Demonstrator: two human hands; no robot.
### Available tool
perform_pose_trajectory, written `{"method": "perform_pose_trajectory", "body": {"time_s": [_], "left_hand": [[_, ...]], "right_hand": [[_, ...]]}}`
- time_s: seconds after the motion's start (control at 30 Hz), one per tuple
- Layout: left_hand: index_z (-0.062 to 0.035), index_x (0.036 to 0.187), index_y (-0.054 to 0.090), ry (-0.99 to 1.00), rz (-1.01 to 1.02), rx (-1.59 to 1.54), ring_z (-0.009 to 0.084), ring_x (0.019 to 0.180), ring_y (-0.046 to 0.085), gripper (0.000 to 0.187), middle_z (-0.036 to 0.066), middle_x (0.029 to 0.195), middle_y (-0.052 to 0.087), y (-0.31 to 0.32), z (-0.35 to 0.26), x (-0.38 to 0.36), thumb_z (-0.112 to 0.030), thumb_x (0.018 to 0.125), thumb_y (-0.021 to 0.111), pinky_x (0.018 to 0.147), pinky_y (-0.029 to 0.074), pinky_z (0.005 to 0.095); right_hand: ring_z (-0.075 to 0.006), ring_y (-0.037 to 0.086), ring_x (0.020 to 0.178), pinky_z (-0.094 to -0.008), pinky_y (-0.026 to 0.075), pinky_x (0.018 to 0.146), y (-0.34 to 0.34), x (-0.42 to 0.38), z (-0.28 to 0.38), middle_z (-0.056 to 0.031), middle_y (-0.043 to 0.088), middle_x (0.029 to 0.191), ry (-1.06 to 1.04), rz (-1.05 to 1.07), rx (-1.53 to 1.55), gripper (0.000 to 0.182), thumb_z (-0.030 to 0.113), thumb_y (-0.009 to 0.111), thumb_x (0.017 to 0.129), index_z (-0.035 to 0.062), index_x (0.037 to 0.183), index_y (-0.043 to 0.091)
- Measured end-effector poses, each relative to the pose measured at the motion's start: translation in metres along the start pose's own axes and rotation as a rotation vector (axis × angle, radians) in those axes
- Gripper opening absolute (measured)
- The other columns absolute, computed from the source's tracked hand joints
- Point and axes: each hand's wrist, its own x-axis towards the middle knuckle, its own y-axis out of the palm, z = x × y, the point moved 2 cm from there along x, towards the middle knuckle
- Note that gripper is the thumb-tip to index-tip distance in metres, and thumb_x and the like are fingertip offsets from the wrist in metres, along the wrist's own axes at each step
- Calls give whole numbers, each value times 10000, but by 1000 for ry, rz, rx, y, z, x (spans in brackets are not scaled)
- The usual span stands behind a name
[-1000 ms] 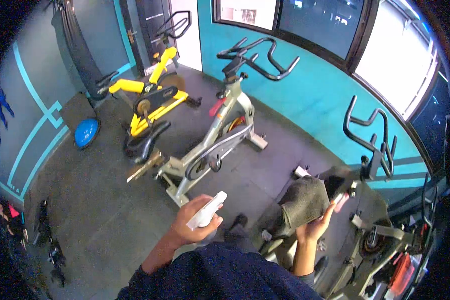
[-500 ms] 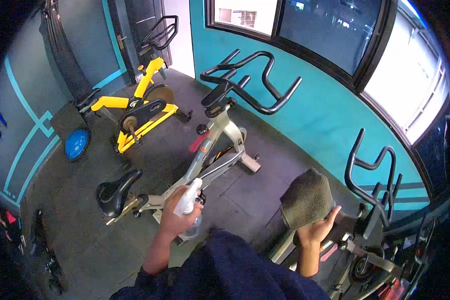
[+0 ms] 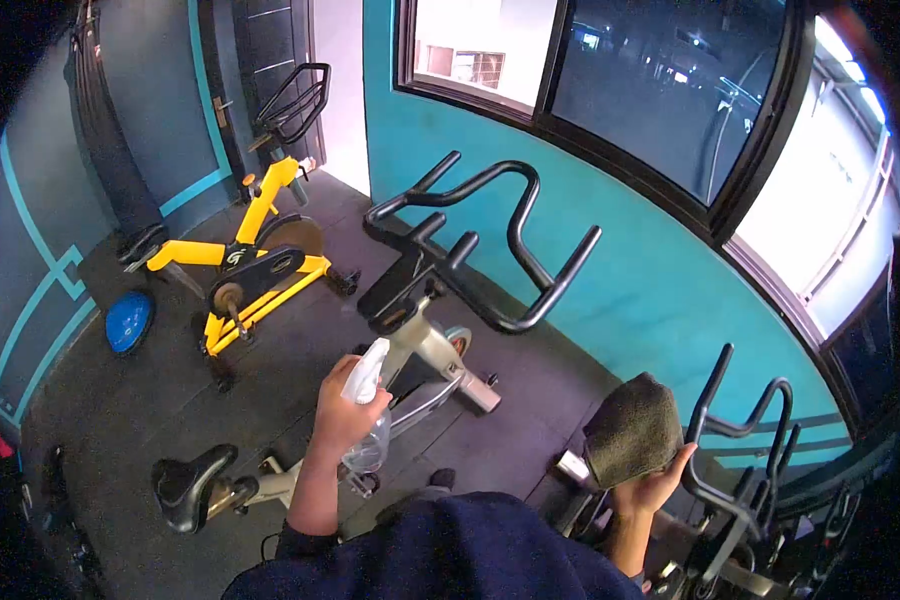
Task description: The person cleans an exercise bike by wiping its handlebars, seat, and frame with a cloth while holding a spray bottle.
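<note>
My left hand (image 3: pixel 344 412) is wrapped round the neck of a clear spray bottle with a white spray head (image 3: pixel 367 370), held upright over the frame of a grey exercise bike (image 3: pixel 422 350). A folded dark olive cloth (image 3: pixel 632 430) rests in my right hand (image 3: pixel 654 490), whose thumb shows at the cloth's edge. The grey bike's black handlebars (image 3: pixel 520 235) rise beyond my left hand, and its black saddle (image 3: pixel 192 488) is at the lower left. Neither hand touches the bike.
A yellow exercise bike (image 3: pixel 260 215) stands at the upper left, near a blue balance dome (image 3: pixel 130 322). Another bike's handlebars (image 3: pixel 738 425) are close on the right. A teal wall (image 3: pixel 610 250) with windows runs behind.
The view has shifted, with the grey bike's handlebars now nearer and larger. Both hands still hold the bottle and the cloth; the bottle is now closer to the handlebars.
</note>
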Motion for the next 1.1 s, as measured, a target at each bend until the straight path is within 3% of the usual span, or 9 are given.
{"method": "perform_pose_trajectory", "body": {"time_s": [0.07, 0.33, 0.37, 0.4, 0.5, 0.53, 0.63, 0.83, 1.1], "left_hand": [[0, 1108, 576, 55, 59, 20, 136, 718, 652, 403, 51, 919, 602, 10, 17, 25, 59, 719, 661, 671, 536, 279], [-3, 1182, 545, 5, 92, 32, 160, 748, 682, 430, 66, 982, 618, 26, 37, 71, 58, 766, 633, 676, 543, 286], [-4, 1187, 540, -38, 93, -24, 164, 751, 684, 423, 68, 992, 618, 25, 37, 72, 57, 777, 627, 681, 544, 287], [-4, 1187, 540, -42, 83, -15, 164, 751, 684, 423, 68, 992, 618, 22, 37, 72, 57, 777, 627, 681, 544, 287], [2, 1178, 542, -69, 57, -11, 171, 765, 687, 417, 69, 1016, 608, 16, 34, 72, 54, 775, 634, 697, 535, 272], [2, 1178, 542, -78, 42, -7, 171, 765, 687, 417, 69, 1016, 608, 14, 31, 71, 54, 775, 634, 697, 535, 272], [-2, 1048, 610, -32, -88, 27, 138, 783, 641, 359, 76, 976, 621, 7, 23, 66, -3, 700, 698, 708, 511, 283], [20, 1068, 605, -139, -195, 5, 138, 760, 651, 367, 87, 965, 600, 4, 20, 45, 29, 707, 672, 693, 512, 271], [18, 1091, 591, -183, -220, -76, 148, 764, 671, 378, 88, 998, 577, 22, 16, 40, 67, 720, 645, 695, 528, 265]], "right_hand": [[-314, 431, 1285, -480, 300, 1095, 9, 31, -4, -130, 469, 1400, 0, 13, -27, 703, 596, 340, 958, 44, 1383, 434], [-327, 419, 1290, -517, 305, 1087, 13, 111, -47, -124, 472, 1391, -10, 138, 49, 909, 760, 333, 857, 46, 1417, 378], [-302, 469, 1214, -488, 370, 1023, 16, 114, -55, -112, 483, 1368, -76, -154, -11, 960, 802, 344, 821, 65, 1436, 353], [-302, 469, 1214, -488, 370, 1023, 21, 123, -65, -112, 483, 1368, -65, -149, -5, 960, 802, 344, 821, 65, 1436, 353], [-270, 508, 1104, -452, 413, 935, 46, 160, -99, -138, 481, 1343, -260, 431, -495, 875, 744, 358, 866, 77, 1432, 379], [-279, 455, 1153, -443, 377, 962, 51, 183, -126, -169, 419, 1387, -288, 480, -1026, 846, 713, 349, 869, 74, 1421, 403], [-419, 291, 1309, -510, 229, 1065, 140, 204, -162, -224, 274, 1491, -581, 1130, -1385, 675, 541, 465, 900, 127, 1430, 415], [-338, 262, 1395, -571, 214, 1098, 116, 231, -300, -186, 315, 1488, -779, 1211, -1967, 763, 628, 470, 845, 97, 1392, 434], [-326, 309, 1380, -565, 233, 1099, 140, 272, -332, -114, 383, 1471, -647, 1210, -1917, 548, 495, 499, 889, 139, 1301, 558]]}}
